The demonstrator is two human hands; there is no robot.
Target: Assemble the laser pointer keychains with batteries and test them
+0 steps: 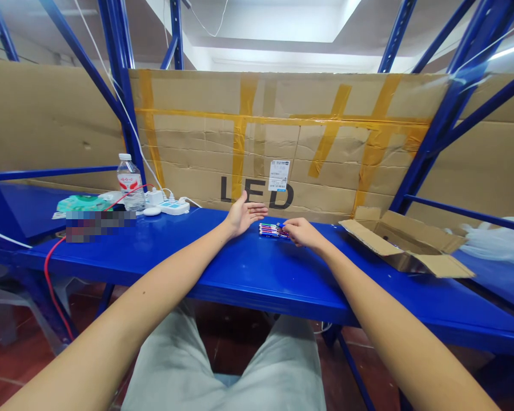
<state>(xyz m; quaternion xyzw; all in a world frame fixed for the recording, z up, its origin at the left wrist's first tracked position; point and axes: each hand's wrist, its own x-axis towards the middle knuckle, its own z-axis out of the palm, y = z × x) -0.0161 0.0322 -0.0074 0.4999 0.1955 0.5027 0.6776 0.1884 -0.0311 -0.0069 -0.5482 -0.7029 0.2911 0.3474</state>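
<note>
On blue tabletop (pixel 248 268), pen-like sticks (pixel 267 229) lie bunched betw my hands. L hand (pixel 242 217) spread, nearby; R hand (pixel 300 231) curled at R end, can't tell if pinching. Uneven R nudge could roll sticks apart w/ L not bracing.

The right hand (pixel 302 233) hides the near-side ends of the slim pen-like items (pixel 268 229), which are too small to tell apart; whether its fingers grip one is unclear. A pixelated patch (pixel 98 225) masks something on the surface (pixel 240 274). Fine print on the white label (pixel 279 175) is unreadable. The carton's (pixel 432 242) contents can't be made out. The picture's edges cut off both forearms (pixel 124 319) and the clear plastic (pixel 501 242).
</note>
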